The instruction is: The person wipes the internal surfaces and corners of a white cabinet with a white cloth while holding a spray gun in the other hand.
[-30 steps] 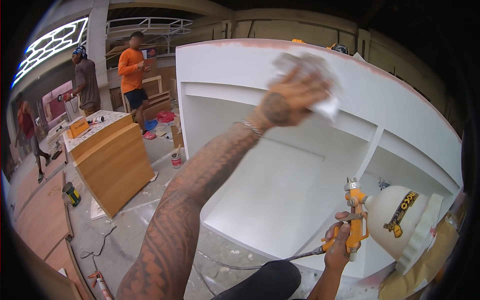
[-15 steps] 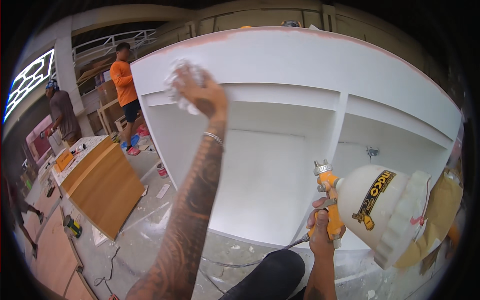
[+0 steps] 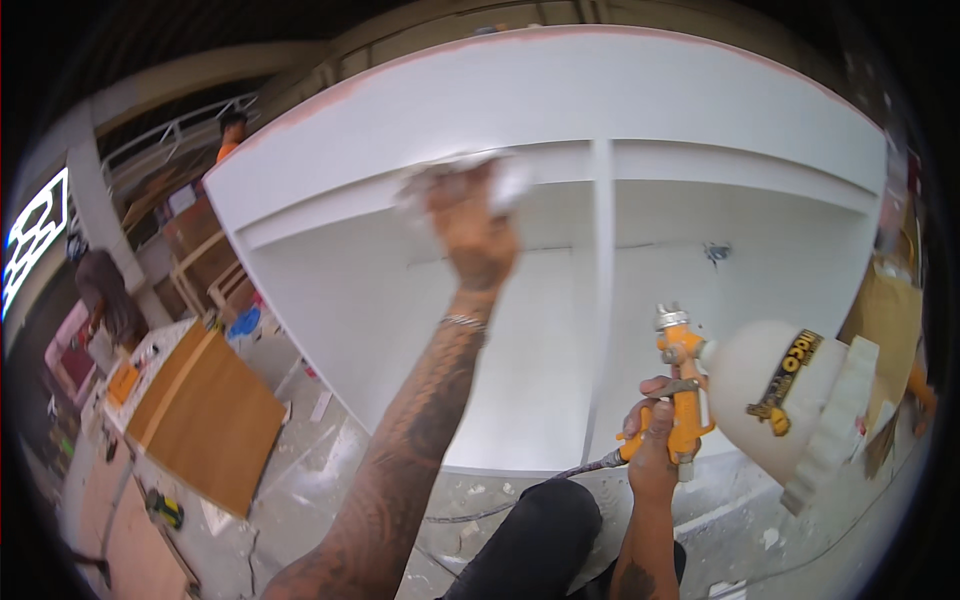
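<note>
In front of me is a large white cabinet [image 3: 560, 90] with open compartments and a pinkish streak along its top edge. My left hand [image 3: 475, 240], blurred by motion, presses a crumpled white cloth [image 3: 512, 186] against the rail below the broad upper panel. The fingers are closed round the cloth. At the right, my right hand [image 3: 652, 428] grips the handle of an orange spray gun [image 3: 688, 405], fingers at its trigger. A big whitish paint cup [image 3: 745, 375] is fixed to the gun's side, and a dark hose [image 3: 585, 469] runs from the handle to the left.
A wooden cabinet [image 3: 215, 405] with things on top stands at the left. Near it a dark green can [image 3: 165, 508] lies on its side. Two people, one in a dark shirt [image 3: 112, 295] and one in orange [image 3: 228, 148], are farther back. Brown paper [image 3: 882, 325] hangs at the right.
My left hand has swept the cloth rightward and down from the upper panel to the rail below. The view has shifted; the spray gun stays in my right hand.
</note>
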A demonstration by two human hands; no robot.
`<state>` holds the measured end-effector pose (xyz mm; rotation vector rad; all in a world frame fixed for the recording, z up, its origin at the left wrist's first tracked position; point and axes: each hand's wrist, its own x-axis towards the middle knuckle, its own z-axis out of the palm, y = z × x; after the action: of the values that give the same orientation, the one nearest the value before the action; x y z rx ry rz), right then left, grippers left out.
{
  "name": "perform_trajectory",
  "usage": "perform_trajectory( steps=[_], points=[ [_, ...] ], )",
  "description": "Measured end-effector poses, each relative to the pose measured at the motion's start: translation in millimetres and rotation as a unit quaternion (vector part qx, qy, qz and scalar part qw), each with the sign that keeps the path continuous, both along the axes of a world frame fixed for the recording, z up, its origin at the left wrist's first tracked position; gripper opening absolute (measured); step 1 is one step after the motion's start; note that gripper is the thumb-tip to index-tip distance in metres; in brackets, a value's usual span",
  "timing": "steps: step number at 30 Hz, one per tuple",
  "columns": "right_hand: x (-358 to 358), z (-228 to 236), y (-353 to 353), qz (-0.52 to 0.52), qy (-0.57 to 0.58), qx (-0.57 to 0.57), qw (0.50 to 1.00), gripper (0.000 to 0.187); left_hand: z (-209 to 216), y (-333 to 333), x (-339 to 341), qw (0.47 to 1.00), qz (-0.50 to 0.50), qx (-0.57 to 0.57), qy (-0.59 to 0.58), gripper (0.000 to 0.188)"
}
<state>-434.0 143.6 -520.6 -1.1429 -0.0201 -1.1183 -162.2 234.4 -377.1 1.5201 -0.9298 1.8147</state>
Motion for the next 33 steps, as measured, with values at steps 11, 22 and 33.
perform_trajectory(
  steps=[11, 22, 33],
  points=[
    [-9, -14, -29, -0.038, 0.007, 0.016, 0.999, 0.04, 38, -111, -67, 0.989, -0.116, -0.072, 0.05, 0.05],
    [-14, -43, -49, -0.141, -0.018, 0.024, 0.99, 0.032, 54, -187, -103, 0.987, -0.065, 0.086, -0.118, 0.049],
    [-20, -69, -74, -0.295, 0.086, -0.092, 0.947, 0.031, 71, -316, -133, 0.897, -0.017, 0.343, -0.278, 0.04]
  ],
)
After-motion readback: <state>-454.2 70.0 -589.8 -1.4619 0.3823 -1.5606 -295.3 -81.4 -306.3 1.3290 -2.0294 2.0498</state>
